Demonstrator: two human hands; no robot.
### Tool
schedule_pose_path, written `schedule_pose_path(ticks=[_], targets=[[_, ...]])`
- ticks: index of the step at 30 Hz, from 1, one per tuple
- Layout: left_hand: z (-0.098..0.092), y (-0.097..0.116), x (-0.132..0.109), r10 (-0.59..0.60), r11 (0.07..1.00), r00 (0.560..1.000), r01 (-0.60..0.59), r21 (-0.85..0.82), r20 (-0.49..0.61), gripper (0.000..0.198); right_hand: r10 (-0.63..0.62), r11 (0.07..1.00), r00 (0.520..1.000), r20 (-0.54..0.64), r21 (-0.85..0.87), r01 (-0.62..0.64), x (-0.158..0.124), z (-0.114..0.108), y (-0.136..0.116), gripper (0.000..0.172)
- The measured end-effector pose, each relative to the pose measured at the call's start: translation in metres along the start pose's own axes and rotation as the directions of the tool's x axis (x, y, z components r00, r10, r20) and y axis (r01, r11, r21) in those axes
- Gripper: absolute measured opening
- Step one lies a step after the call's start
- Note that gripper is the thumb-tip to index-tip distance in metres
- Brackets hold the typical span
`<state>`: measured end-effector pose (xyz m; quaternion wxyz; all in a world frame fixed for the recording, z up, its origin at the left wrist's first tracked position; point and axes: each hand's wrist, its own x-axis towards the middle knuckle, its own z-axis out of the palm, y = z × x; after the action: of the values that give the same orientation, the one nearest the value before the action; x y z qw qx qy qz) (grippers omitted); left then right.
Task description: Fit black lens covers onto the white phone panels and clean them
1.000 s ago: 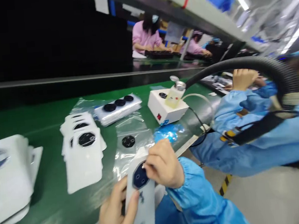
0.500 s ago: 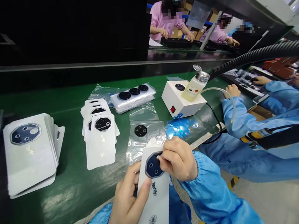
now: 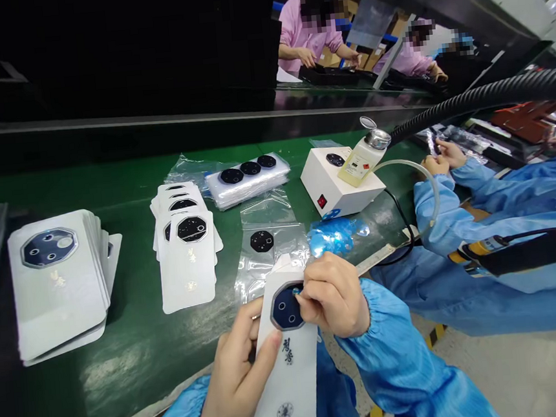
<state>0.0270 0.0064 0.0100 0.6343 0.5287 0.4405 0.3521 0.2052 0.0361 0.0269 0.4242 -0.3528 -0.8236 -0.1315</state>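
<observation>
In my left hand (image 3: 237,377) is a white phone back panel (image 3: 293,385), tilted near the table's front edge, with the thumb on its face and the fingers behind. The panel bears black characters, a round emblem and a dark octagonal camera plate (image 3: 283,313) with ring-edged holes. My right hand (image 3: 335,294) is closed in a pinch at the plate's upper right corner. A tiny bluish glint shows by those fingertips, too small to name. Behind the panel lies a clear plastic bag (image 3: 249,272) with a black round camera piece (image 3: 262,241) on it.
White panels are piled at left (image 3: 58,312) and fanned in the middle (image 3: 186,275). Farther back are bagged black discs (image 3: 249,180) and a white box (image 3: 338,193) carrying a pump bottle (image 3: 361,162). Blue film scraps (image 3: 332,236) lie nearby. A co-worker's sleeve (image 3: 433,204) is at right.
My hands and the panel have barely shifted; the glint at my right fingertips now looks bluer. At the right, a co-worker's two hands have come together.
</observation>
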Motion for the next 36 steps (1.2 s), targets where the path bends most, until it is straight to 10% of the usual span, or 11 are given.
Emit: schedule_pose_path(ticks=[11, 23, 31, 36], targets=[[0.000, 0.001, 0.005, -0.037, 0.998, 0.999, 0.037, -0.048, 0.003, 0.033, 0.143, 0.950, 0.967, 0.211, 0.244, -0.193, -0.003, -0.013, -0.006, 0.010], [-0.006, -0.001, 0.012, -0.077, 0.989, 0.997, 0.080, -0.128, 0.031, 0.038, 0.247, 0.590, 0.934, 0.256, 0.725, -0.355, -0.017, -0.027, -0.002, 0.024], [0.003, 0.021, 0.001, -0.177, 0.939, 0.982, 0.149, -0.309, -0.065, 0.040, 0.757, 0.620, 0.653, 0.023, 0.290, -0.729, -0.053, -0.005, 0.065, 0.016], [0.009, 0.025, -0.002, -0.203, 0.927, 0.976, 0.167, -0.335, -0.077, 0.041, 0.802, 0.591, 0.597, -0.011, -0.130, -0.796, -0.082, 0.005, 0.098, 0.021]])
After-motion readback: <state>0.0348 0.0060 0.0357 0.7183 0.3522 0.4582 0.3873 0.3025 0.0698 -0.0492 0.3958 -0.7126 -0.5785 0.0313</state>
